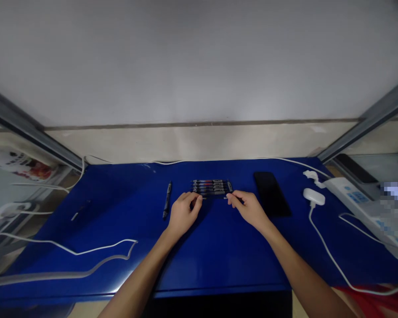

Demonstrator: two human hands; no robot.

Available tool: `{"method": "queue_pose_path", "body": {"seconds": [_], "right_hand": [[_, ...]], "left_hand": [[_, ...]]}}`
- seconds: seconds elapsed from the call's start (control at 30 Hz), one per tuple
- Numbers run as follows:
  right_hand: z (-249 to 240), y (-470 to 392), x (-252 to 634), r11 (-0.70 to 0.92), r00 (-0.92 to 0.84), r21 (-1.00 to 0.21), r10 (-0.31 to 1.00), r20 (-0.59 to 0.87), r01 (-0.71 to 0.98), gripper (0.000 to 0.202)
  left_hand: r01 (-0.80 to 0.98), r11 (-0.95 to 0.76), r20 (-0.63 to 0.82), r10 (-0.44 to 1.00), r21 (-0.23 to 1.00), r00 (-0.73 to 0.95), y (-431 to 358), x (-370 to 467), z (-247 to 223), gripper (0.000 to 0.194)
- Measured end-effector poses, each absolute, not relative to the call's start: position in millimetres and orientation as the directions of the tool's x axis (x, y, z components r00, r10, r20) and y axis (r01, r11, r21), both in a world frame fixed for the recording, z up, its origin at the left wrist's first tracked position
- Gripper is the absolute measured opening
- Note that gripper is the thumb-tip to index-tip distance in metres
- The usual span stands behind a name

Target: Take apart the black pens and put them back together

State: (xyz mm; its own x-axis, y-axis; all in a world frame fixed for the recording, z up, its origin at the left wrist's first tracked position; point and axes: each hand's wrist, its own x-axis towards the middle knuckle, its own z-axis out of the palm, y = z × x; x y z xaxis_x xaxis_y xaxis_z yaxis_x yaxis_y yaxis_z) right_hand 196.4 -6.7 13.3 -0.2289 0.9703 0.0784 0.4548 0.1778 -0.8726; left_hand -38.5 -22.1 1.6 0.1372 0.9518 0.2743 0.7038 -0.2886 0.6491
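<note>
On the blue desk, several dark click pens (pixel 208 187) lie side by side in a stack of horizontal rows just beyond my hands. A short grey pen part or pen (pixel 230 187) lies crosswise at their right end. My left hand (pixel 185 211) pinches the left end of a thin dark pen refill (pixel 214 198), and my right hand (pixel 247 206) pinches its right end. The refill runs level along the near side of the pens; its ends are partly hidden by fingertips. Left of my left hand, another pen (pixel 167 199) lies lengthwise, apart from the stack.
A black phone (pixel 272 193) lies right of my right hand. Farther right are a white charger (pixel 313 196) with its cable and a white power strip (pixel 358 201). White cables (pixel 86 252) cross the desk's left side, near a small dark pen-like item (pixel 81 211). A wall (pixel 199 143) closes the back.
</note>
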Motion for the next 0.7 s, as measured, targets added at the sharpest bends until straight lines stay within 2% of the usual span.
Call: {"method": "queue_pose_path", "body": {"seconds": [0.07,0.23,0.37,0.5,0.7], "right_hand": [[13.4,-7.3,196.0,0.185,-0.223,-0.865,0.971,0.087,0.467,0.035],[9.2,-4.5,196.4,0.197,-0.218,-0.899,0.969,0.118,0.39,0.019],[9.8,-4.0,196.9,0.194,-0.222,-0.893,0.969,0.109,0.406,0.018],[11.3,-5.0,195.8,0.18,-0.239,-0.89,0.967,0.083,0.419,0.025],[9.4,-4.7,195.2,0.22,-0.23,-0.893,0.964,0.136,0.392,0.015]], "left_hand": [[0.703,-0.288,0.275,0.952,0.651,0.135,-21.9,-38.5,1.4,0.032],[0.702,-0.296,0.28,0.949,0.648,0.142,-22.0,-38.2,1.0,0.032],[0.707,-0.303,0.287,0.947,0.639,0.146,-22.0,-38.5,1.5,0.031],[0.717,-0.295,0.279,0.949,0.632,0.145,-21.9,-39.2,1.4,0.029],[0.713,-0.305,0.288,0.946,0.631,0.149,-21.4,-39.5,-0.2,0.03]]}}
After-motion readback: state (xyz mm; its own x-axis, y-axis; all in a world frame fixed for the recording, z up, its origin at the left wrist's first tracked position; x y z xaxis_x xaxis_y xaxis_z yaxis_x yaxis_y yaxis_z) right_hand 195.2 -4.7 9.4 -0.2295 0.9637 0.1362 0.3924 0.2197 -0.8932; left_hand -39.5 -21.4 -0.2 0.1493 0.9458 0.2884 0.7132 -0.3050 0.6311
